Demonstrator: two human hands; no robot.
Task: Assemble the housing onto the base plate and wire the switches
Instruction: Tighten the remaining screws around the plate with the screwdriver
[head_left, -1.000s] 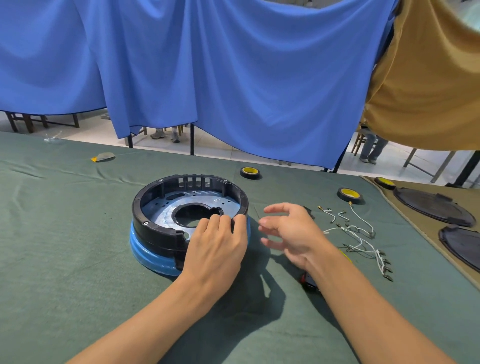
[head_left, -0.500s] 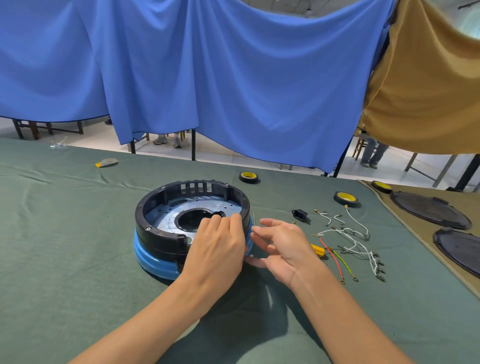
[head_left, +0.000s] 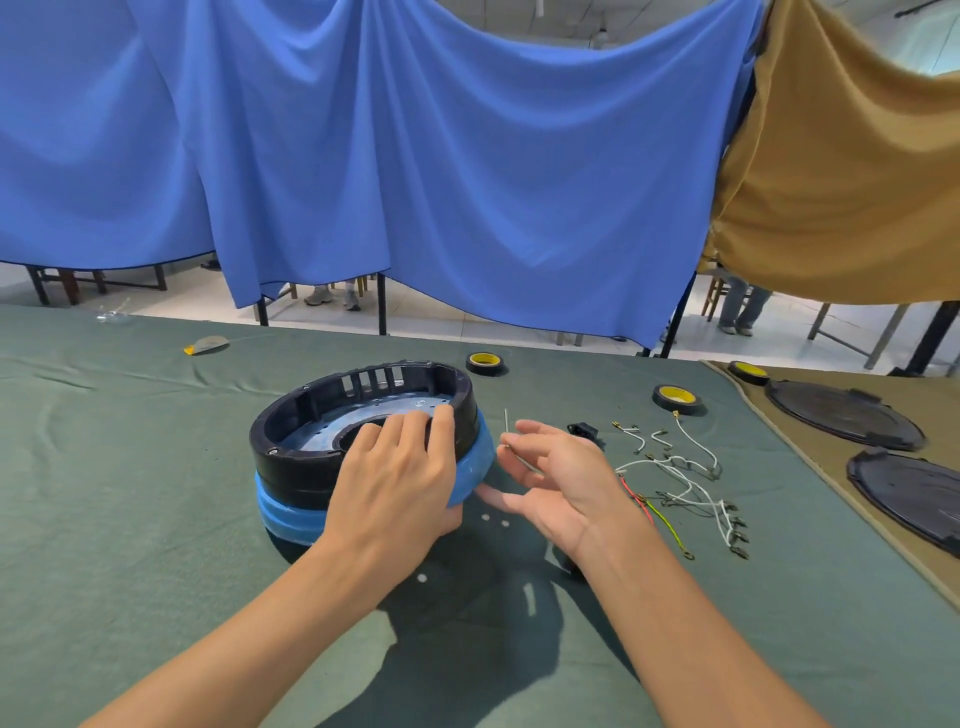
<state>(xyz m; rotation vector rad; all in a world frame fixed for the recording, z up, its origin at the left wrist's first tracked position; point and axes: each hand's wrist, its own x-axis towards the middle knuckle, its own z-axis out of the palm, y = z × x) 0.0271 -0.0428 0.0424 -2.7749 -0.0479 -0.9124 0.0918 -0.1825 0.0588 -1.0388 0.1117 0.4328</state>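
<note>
Both our hands are at the black round plastic housing (head_left: 311, 410), which sits on the blue-wrapped base plate (head_left: 291, 512) on the green cloth-covered table (head_left: 130, 493). Our left hand (head_left: 395, 483) grips its near rim, fingers curled inside. Our right hand (head_left: 561, 478), just beside the housing, pinches a thin grey metal pin (head_left: 506, 421). Loose white, red and yellow wires (head_left: 680, 480) lie further right.

Left hand (head_left: 395, 483), right hand (head_left: 561, 486) and forearms are bare.
</note>
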